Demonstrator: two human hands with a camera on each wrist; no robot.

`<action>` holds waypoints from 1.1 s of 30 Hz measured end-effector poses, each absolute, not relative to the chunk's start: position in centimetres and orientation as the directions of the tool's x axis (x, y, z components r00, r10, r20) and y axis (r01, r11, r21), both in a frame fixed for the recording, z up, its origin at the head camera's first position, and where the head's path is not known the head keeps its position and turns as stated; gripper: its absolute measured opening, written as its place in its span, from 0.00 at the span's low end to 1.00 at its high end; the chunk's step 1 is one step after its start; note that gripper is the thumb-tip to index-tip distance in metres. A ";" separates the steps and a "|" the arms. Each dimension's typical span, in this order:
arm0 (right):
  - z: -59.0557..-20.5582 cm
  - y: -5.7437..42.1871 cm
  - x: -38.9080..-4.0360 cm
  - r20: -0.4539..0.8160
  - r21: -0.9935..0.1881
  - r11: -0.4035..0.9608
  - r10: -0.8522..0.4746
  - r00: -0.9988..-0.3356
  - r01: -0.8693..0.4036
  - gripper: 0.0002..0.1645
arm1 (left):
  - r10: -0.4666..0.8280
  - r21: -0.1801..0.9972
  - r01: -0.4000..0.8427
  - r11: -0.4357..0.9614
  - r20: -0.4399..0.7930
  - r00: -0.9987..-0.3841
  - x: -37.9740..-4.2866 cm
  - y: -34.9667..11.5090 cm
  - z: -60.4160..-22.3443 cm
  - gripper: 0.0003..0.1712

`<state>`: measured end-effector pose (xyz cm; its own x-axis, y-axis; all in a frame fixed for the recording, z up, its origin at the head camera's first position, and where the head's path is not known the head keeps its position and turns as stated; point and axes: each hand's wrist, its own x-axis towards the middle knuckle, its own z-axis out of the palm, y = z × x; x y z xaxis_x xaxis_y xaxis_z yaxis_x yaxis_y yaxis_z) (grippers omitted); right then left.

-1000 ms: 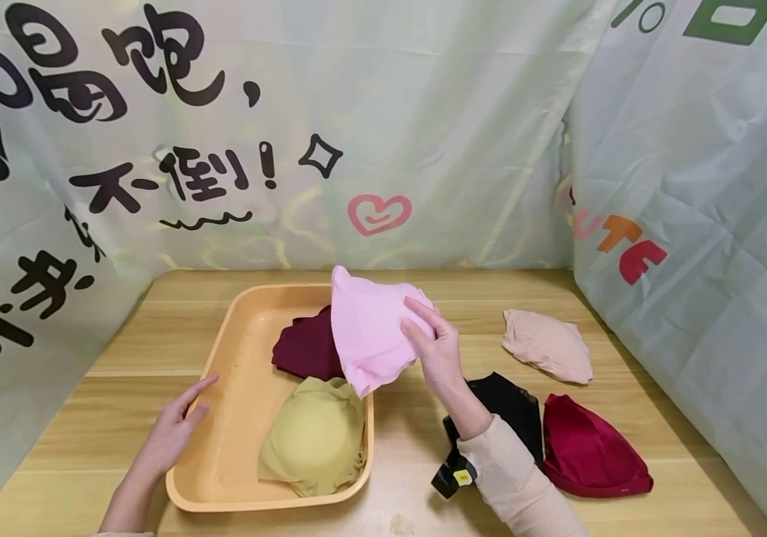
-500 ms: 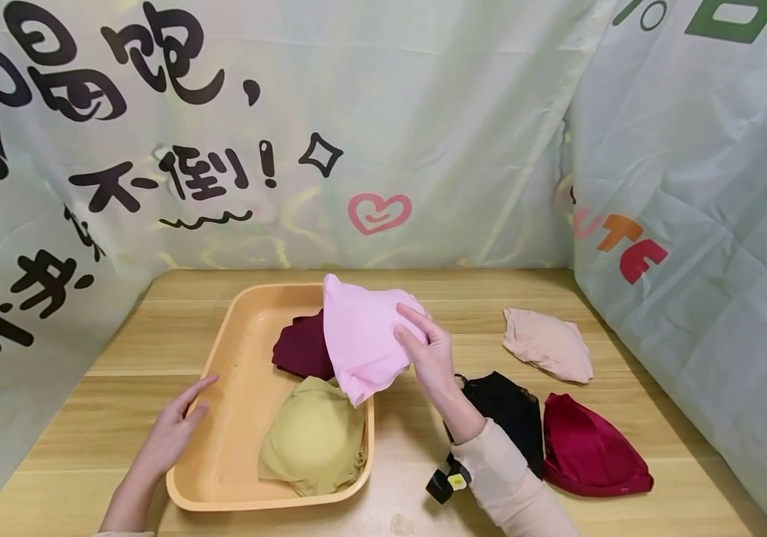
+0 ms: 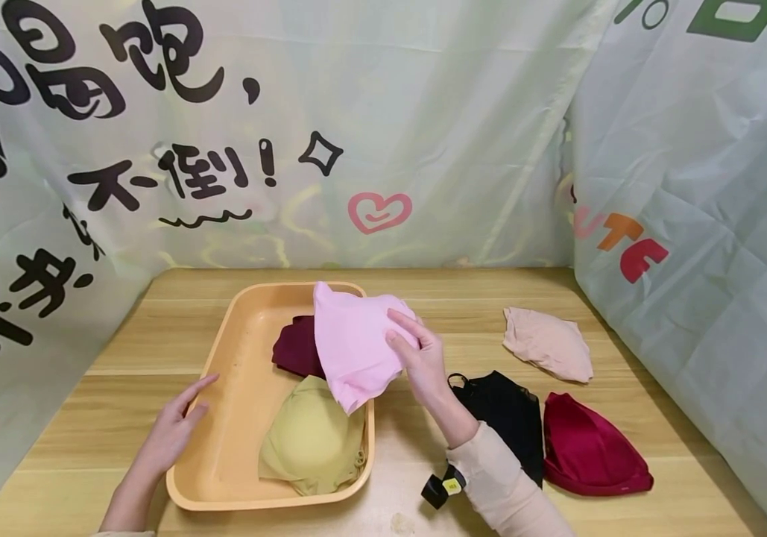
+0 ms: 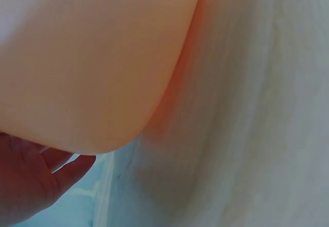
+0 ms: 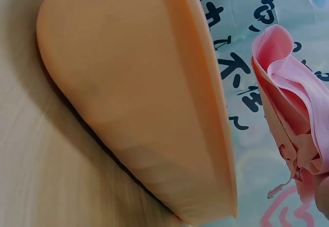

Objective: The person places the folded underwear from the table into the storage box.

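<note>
My right hand (image 3: 421, 362) grips a folded pink bra (image 3: 359, 347) between thumb and fingers, holding it over the right side of the orange tray (image 3: 222, 440). Its folded layers and a thin strap end of the pink bra (image 5: 295, 98) show in the right wrist view. A dark maroon folded garment (image 3: 297, 347), partly hidden by the pink bra, lies in the tray. In front of it, also in the tray, is an olive-yellow bra (image 3: 309, 440). My left hand (image 3: 171, 429) rests at the tray's left rim with fairly straight fingers.
On the wooden table (image 3: 423, 455) to the right lie a black bra (image 3: 507, 410), a crimson bra (image 3: 591, 447) and a beige folded garment (image 3: 547, 344). A black wrist camera (image 3: 443, 486) hangs beneath the right wrist. Printed cloth (image 3: 457, 134) walls the back and sides.
My right hand has moved left and slightly down with the pink bra, farther over the tray. The left hand has stayed at the rim.
</note>
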<state>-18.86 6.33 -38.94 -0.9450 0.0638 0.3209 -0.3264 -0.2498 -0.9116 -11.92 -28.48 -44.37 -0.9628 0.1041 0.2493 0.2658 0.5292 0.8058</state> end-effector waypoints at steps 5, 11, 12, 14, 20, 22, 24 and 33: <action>-39.2 5.8 -18.3 0.286 -0.915 -0.292 0.020 -0.958 -0.279 0.21 | 0.097 0.806 0.258 0.533 0.245 -0.965 -12.0 -28.5 -44.4 0.22; -39.8 5.2 -17.6 0.263 -0.936 -0.253 -0.032 -0.964 -0.247 0.22 | 0.096 0.805 0.265 0.531 0.254 -0.963 -11.9 -28.6 -44.4 0.21; -39.9 5.2 -17.5 0.261 -0.936 -0.254 -0.040 -0.964 -0.243 0.21 | 0.097 0.804 0.270 0.530 0.259 -0.961 -12.0 -28.6 -44.5 0.21; -40.1 5.0 -17.3 0.260 -0.933 -0.271 -0.058 -0.964 -0.236 0.20 | 0.099 0.805 0.281 0.523 0.270 -0.958 -12.0 -28.6 -44.5 0.21; -40.2 4.6 -16.9 0.244 -0.940 -0.270 -0.099 -0.965 -0.210 0.21 | 0.109 0.802 0.306 0.512 0.293 -0.950 -12.1 -28.5 -44.3 0.21; -40.2 4.5 -16.7 0.234 -0.950 -0.240 -0.116 -0.965 -0.201 0.21 | 0.109 0.801 0.300 0.518 0.286 -0.952 -12.0 -28.5 -44.3 0.21; -40.1 4.4 -16.6 0.232 -0.956 -0.215 -0.142 -0.962 -0.198 0.21 | 0.107 0.803 0.295 0.518 0.281 -0.954 -12.0 -28.6 -44.4 0.21; -40.3 4.0 -16.0 0.242 -0.964 -0.164 -0.211 -0.947 -0.210 0.20 | 0.110 0.812 0.308 0.497 0.292 -0.950 -11.9 -28.6 -44.6 0.21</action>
<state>-15.98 4.01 -40.29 -0.9470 -0.2113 0.2418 -0.2095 -0.1639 -0.9640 -11.90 -28.56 -44.61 -0.9499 0.1105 0.2924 0.3076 0.4967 0.8116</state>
